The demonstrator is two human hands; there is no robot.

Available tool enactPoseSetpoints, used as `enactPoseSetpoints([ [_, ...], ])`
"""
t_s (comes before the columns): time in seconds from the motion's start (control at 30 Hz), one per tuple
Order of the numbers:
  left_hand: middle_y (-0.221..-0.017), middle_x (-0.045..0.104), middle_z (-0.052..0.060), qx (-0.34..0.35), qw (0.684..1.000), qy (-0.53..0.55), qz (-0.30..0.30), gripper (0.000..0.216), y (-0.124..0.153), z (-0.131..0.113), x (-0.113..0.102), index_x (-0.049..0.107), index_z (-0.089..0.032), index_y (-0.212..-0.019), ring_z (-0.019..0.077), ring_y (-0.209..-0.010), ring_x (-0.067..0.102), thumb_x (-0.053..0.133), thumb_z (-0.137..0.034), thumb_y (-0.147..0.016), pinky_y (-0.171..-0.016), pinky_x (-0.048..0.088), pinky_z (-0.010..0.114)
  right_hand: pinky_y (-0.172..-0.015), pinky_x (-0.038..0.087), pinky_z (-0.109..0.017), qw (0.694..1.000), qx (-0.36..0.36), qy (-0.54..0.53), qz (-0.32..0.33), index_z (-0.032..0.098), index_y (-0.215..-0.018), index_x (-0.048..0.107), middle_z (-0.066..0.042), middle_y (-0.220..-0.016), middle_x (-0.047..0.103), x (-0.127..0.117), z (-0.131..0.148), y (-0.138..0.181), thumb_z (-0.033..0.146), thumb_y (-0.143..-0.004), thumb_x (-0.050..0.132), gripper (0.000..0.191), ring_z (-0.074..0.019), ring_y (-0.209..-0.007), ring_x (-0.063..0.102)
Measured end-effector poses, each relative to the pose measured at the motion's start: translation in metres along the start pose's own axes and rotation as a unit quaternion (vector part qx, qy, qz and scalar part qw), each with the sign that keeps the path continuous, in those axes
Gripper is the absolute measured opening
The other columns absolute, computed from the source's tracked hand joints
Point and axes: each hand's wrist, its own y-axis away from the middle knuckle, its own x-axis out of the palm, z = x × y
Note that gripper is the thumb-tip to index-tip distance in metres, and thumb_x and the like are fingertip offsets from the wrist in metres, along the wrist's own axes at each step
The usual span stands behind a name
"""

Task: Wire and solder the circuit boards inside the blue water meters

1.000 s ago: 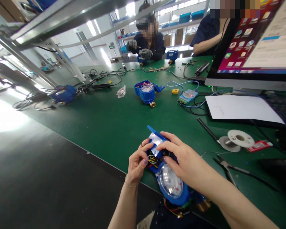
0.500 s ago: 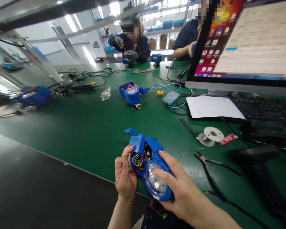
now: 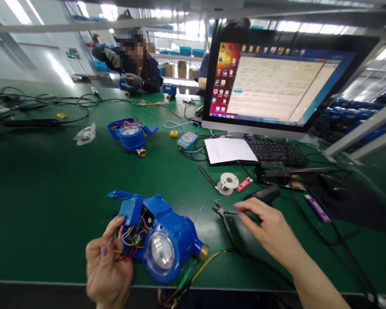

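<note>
The left hand (image 3: 109, 259) pinches thin wires (image 3: 133, 236) at the open compartment of the blue water meter (image 3: 182, 234), which lies on the green table (image 3: 67, 180). The pliers (image 3: 222, 212) lie right of the meter, nearer the right hand (image 3: 272, 223), their long axis slanting from nose far-left to handles near-right. That hand reaches in from the right, fingers narrowly bent over one handle; whether they grip it cannot be told.
</note>
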Motion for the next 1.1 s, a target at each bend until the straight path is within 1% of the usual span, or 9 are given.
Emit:
enactPoseSetpoints([
  [0.13,-0.092,0.068,0.004,-0.007,1.0,-0.016,-0.007,0.013,-0.001,-0.001,0.002,0.049,-0.019,-0.075,0.023,-0.109,0.055,0.059,-0.024,-0.081,-0.084,0.039,0.035,-0.082,0.046,-0.028,0.978,-0.064,0.112,0.165,0.018,-0.108,0.06,-0.004,-0.096,0.059,0.044,0.009,-0.029,0.011,-0.087,0.055,0.022,-0.016,-0.092,0.056],
  [0.27,-0.074,0.063,0.0,0.009,1.0,-0.022,-0.008,0.012,-0.001,-0.003,0.005,0.05,-0.019,-0.074,0.0231,-0.111,0.054,0.06,-0.023,-0.08,-0.087,0.038,0.034,-0.074,0.048,-0.029,0.958,-0.075,0.159,0.226,0.018,-0.092,0.064,-0.002,-0.088,0.059,0.074,0.009,-0.062,0.016,-0.085,0.06,0.008,-0.0165,-0.084,0.057],
  [0.33,-0.07,0.061,-0.001,0.008,1.0,-0.018,-0.007,0.012,-0.001,-0.003,0.005,0.051,-0.018,-0.074,0.0237,-0.113,0.054,0.06,-0.023,-0.08,-0.089,0.036,0.036,-0.072,0.049,-0.03,0.953,-0.047,0.198,0.226,0.014,-0.086,0.062,-0.003,-0.089,0.058,0.077,-0.001,-0.074,0.017,-0.089,0.056,0.007,-0.0153,-0.082,0.057],
  [0.5,-0.074,0.064,0.001,0.006,1.0,-0.016,-0.002,0.012,-0.001,-0.003,0.003,0.05,-0.018,-0.075,0.0231,-0.115,0.052,0.059,-0.023,-0.081,-0.088,0.036,0.034,-0.075,0.051,-0.033,0.943,0.026,0.275,0.186,0.012,-0.094,0.059,-0.005,-0.1,0.057,0.06,-0.038,-0.088,0.022,-0.091,0.055,0.011,-0.0154,-0.086,0.057],
  [0.63,-0.078,0.065,0.002,-0.002,1.0,-0.016,-0.001,0.012,-0.001,-0.004,0.004,0.05,-0.018,-0.075,0.0233,-0.115,0.052,0.059,-0.024,-0.08,-0.086,0.037,0.033,-0.078,0.051,-0.035,0.937,0.068,0.301,0.163,0.012,-0.096,0.059,-0.005,-0.101,0.057,0.05,-0.066,-0.095,0.024,-0.091,0.055,0.013,-0.0163,-0.089,0.057],
  [0.73,-0.073,0.063,0.001,-0.008,1.0,-0.023,-0.009,0.015,-0.001,-0.005,0.004,0.05,-0.018,-0.073,0.0237,-0.114,0.052,0.061,-0.026,-0.079,-0.086,0.036,0.034,-0.079,0.05,-0.036,0.937,0.09,0.303,0.146,0.012,-0.098,0.058,-0.006,-0.103,0.057,0.049,-0.073,-0.097,0.024,-0.091,0.055,0.014,-0.0168,-0.09,0.057],
  [0.93,-0.073,0.061,0.0,-0.004,0.999,-0.048,-0.01,0.017,-0.001,-0.004,0.003,0.05,-0.018,-0.072,0.0247,-0.113,0.052,0.062,-0.028,-0.079,-0.092,0.036,0.037,-0.079,0.047,-0.031,0.953,0.074,0.268,0.122,0.015,-0.108,0.058,-0.007,-0.109,0.056,0.029,-0.046,-0.076,0.015,-0.089,0.054,0.02,-0.0169,-0.091,0.057],
  [1.03,-0.077,0.062,0.001,-0.004,0.998,-0.062,-0.017,0.018,0.0,-0.005,0.004,0.048,-0.018,-0.072,0.026,-0.114,0.051,0.062,-0.028,-0.078,-0.093,0.036,0.04,-0.08,0.043,-0.027,0.96,0.03,0.233,0.149,0.02,-0.098,0.064,-0.004,-0.101,0.058,0.024,-0.022,-0.059,0.021,-0.083,0.064,0.015,-0.0166,-0.092,0.056],
  [1.1,-0.079,0.062,0.001,-0.008,0.997,-0.068,-0.02,0.02,0.0,-0.006,0.004,0.048,-0.018,-0.071,0.0273,-0.115,0.051,0.063,-0.029,-0.077,-0.095,0.036,0.043,-0.08,0.042,-0.029,0.96,-0.008,0.218,0.174,0.02,-0.09,0.067,-0.003,-0.094,0.059,0.034,-0.007,-0.052,0.027,-0.075,0.073,0.017,-0.0194,-0.092,0.055],
])
